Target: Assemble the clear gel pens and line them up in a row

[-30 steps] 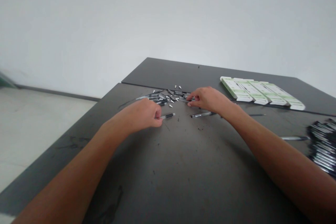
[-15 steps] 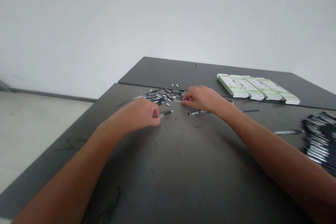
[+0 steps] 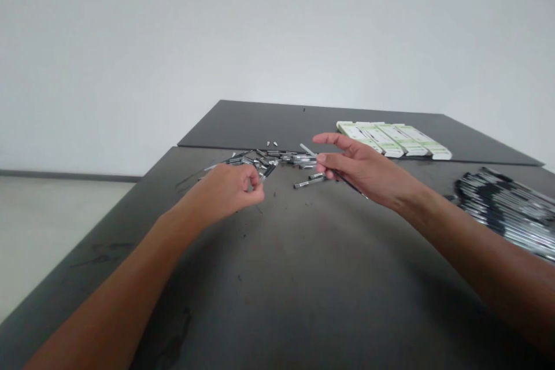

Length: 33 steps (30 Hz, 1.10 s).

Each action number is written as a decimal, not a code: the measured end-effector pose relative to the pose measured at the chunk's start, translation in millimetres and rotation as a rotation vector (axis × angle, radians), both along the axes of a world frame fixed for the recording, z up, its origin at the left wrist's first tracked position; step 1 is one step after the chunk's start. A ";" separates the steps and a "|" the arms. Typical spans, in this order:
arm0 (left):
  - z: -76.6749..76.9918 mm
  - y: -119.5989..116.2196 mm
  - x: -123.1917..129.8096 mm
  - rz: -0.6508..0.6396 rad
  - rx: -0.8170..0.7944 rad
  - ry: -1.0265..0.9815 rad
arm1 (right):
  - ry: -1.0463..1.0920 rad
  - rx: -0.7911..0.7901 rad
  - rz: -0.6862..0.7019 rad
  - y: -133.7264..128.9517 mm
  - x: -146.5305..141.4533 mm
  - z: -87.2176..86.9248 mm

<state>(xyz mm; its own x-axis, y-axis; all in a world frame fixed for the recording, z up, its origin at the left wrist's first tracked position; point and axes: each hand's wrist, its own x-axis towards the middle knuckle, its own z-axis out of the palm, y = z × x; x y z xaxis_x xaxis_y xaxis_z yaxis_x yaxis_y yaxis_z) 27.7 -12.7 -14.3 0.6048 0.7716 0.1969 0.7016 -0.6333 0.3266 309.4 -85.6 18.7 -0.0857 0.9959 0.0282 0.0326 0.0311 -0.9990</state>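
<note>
My left hand (image 3: 236, 188) is closed in a pinch on a pen barrel (image 3: 269, 170), a clear tube with a black grip that points up and to the right. Thin and dark with a pale clear end, a pen refill (image 3: 308, 150) slants through my right hand (image 3: 358, 167). The thumb and lower fingers hold it while the index finger sticks out. Just beyond both hands lies a pile of pen parts (image 3: 299, 158), black, clear and silver. A loose pen (image 3: 309, 182) rests on the table below my right fingers.
Flattened green and white cartons (image 3: 390, 137) lie at the back right. A large heap of pens (image 3: 507, 208) covers the right side of the dark table (image 3: 303, 277). Two small silver tips (image 3: 272, 144) sit behind the pile. A seam crosses the table; its left edge drops to the floor.
My right hand has risen from the table and now holds a refill, with its index finger stretched out. The left hand's pen barrel tilts more upward. The view has turned slightly right.
</note>
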 end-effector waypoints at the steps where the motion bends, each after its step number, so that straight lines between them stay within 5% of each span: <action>1: -0.1 -2.4 2.4 -0.011 0.003 -0.012 | 0.070 -0.080 0.006 -13.6 4.6 -0.3; 5: -1.3 -17.9 15.3 -0.065 0.009 -0.044 | 0.302 -0.293 -0.029 -53.4 20.3 -8.0; 10: -6.4 -38.5 30.7 -0.138 0.013 -0.037 | 0.479 -0.342 -0.017 -68.5 35.6 -15.6; 24: -13.8 -81.4 46.4 -0.480 0.306 -0.136 | 0.063 0.276 -0.204 -111.4 13.0 3.2; 33: -15.7 -85.3 48.7 -0.561 0.364 -0.087 | -0.228 0.383 -0.138 -114.9 10.3 -9.6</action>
<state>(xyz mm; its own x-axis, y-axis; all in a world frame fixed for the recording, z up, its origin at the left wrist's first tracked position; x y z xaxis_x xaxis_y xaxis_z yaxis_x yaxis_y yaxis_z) 76.4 -98.1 -30.0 0.8645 0.2205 0.4516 0.2152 -0.9745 0.0638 319.8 -200.5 9.1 -0.0001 0.9200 0.3920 0.2798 0.3764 -0.8832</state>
